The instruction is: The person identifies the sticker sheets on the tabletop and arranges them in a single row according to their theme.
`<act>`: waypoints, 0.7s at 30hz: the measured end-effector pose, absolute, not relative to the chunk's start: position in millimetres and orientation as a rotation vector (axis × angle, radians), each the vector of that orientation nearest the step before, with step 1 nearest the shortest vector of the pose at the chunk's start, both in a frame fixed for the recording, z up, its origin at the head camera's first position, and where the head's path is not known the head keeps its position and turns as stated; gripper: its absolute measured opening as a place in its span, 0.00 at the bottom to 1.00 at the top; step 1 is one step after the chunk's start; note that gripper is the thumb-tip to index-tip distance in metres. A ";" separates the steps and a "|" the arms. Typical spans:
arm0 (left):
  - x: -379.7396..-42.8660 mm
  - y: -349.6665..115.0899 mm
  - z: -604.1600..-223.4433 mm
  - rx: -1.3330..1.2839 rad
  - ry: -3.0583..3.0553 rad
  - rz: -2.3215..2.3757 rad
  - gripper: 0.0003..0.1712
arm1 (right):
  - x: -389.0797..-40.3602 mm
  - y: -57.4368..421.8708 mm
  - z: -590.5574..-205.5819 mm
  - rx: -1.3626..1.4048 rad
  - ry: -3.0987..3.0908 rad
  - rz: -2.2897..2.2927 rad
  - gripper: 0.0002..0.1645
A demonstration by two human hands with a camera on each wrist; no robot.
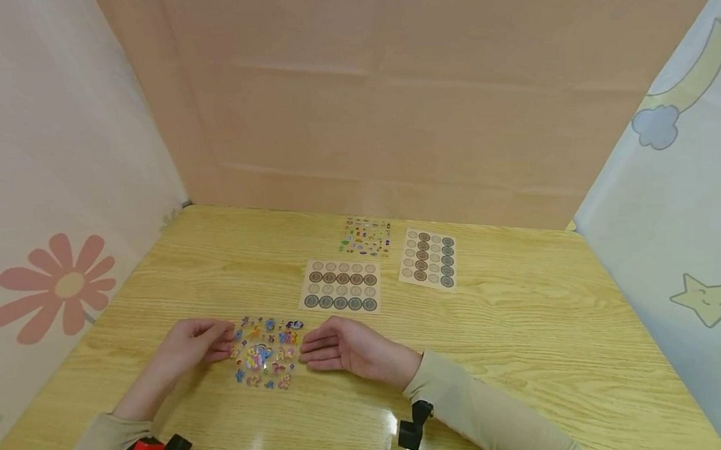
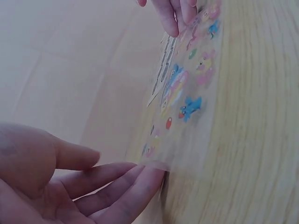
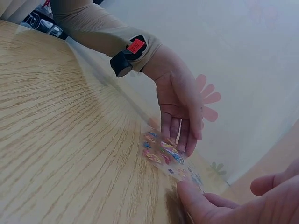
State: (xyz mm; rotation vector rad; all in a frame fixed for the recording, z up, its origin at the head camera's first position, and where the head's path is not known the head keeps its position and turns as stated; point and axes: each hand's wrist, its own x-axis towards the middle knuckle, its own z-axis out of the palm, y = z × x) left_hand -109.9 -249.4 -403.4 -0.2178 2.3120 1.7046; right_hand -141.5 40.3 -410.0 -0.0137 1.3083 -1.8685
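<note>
Before us on the wooden counter point(image 1: 520, 352), a person's left hand point(image 1: 192, 343) and right hand point(image 1: 360, 351) flank 1 clear cartoon-sticker sheet point(image 1: 260, 354), fingers extended to its opposite edges, neither grip clenched. The left-wrist view bares the left thumb point(image 2: 77, 156), held apart from the sheet. Only the head view takes in all 3 others beyond: 2 paper sheets of round stickers point(image 1: 339, 285) and 1 clear sheet of tiny stickers point(image 1: 365, 238).

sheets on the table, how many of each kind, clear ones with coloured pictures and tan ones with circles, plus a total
Clear sheets with coloured pictures: 2 (near sheet, far sheet)
Tan sheets with rows of circles: 2 (middle sheet, rightmost sheet)
Total: 4
</note>
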 end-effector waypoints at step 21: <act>-106.8 -251.7 -391.6 -0.289 2.266 1.744 0.37 | -140.7 40.9 -408.6 -0.030 1.297 -1.887 0.28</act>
